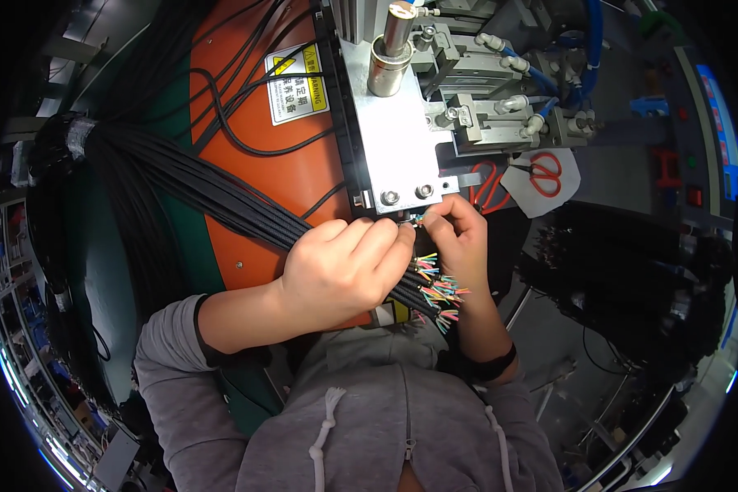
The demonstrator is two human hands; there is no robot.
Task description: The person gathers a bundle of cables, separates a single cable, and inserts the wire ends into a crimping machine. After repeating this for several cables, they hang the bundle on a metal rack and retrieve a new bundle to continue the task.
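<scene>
My left hand [348,264] is closed, its fingertips gripping the end of a black cable just below the metal press head [398,152]. Opposite it, my right hand [461,244] pinches the small coloured wires [420,220] at that cable's end. The exact spot between the fingertips is partly hidden. A thick bundle of black braided cables [205,201] runs from the left and passes under my left hand. Its stripped ends, a spray of coloured wires [441,291], stick out between my wrists, close to my lap.
Under the bundle lies an orange machine panel [258,189] with a warning label [299,86]. Pneumatic cylinders [492,123] with blue hoses stand behind the press. Red-handled scissors [546,174] rest on a white sheet [567,190]; more red handles [488,189] lie beside them. Dark cables [631,279] hang at right.
</scene>
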